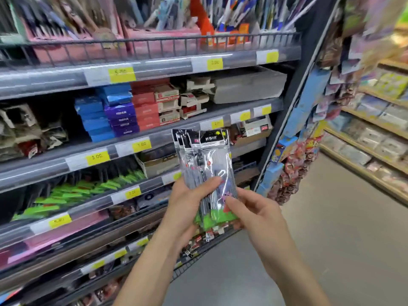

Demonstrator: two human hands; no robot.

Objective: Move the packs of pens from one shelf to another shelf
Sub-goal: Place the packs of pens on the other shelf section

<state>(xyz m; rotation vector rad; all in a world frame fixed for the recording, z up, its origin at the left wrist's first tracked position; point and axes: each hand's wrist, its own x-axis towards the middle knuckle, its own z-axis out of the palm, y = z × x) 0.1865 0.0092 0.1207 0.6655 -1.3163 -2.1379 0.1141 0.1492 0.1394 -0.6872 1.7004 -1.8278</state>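
Note:
Several clear plastic packs of pens [205, 160], with black header cards and green bottoms, stand upright as one bundle in front of the shelves. My left hand [187, 199] grips the bundle from the left, thumb across its front. My right hand [254, 213] pinches its lower right edge with thumb and fingers. Behind the bundle runs a shelf [154, 138] with yellow price tags along its rail. Lower down, a shelf holds more green-tipped packs [72, 195].
Stacked blue, purple and red boxes [119, 111] fill the shelf above. A wire-fronted top shelf [154, 47] holds pink pen bins. Hanging goods [295, 164] cover the rack's end. A grey aisle floor [331, 239] opens to the right, with another shelf unit [375, 138] beyond.

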